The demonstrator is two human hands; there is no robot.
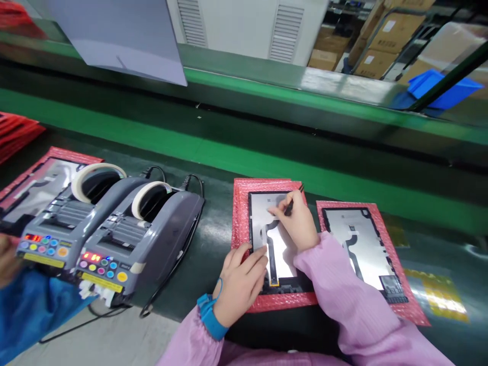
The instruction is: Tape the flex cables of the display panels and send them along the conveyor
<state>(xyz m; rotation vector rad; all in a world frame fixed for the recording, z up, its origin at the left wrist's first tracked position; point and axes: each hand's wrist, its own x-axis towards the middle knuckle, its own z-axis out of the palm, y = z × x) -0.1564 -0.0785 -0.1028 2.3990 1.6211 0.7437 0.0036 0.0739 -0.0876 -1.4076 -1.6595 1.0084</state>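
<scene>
A tablet screen panel (pixel 259 208), silver-backed with a black edge, lies on red bubble-wrap bags (pixel 241 229) in front of me. My left hand (pixel 244 279) rests on its left side, fingers stretched out beside the dark flex cable (pixel 271 254). Over the upper part of the panel, my right hand (pixel 296 221) is closed round a thin dark tool (pixel 301 187), tweezers-like, whose end shows above the knuckles. Thumb and forefinger come together near the cable's top; whether something small sits between them I cannot tell.
A second panel (pixel 337 223) lies on red bubble wrap at the right, near yellow tape strips (pixel 444 295). Two grey tape dispensers (pixel 168 218) with cables stand at the left. Beyond them are another panel (pixel 57 178) and a co-worker's blue sleeve (pixel 38 310). A green-edged ledge runs behind.
</scene>
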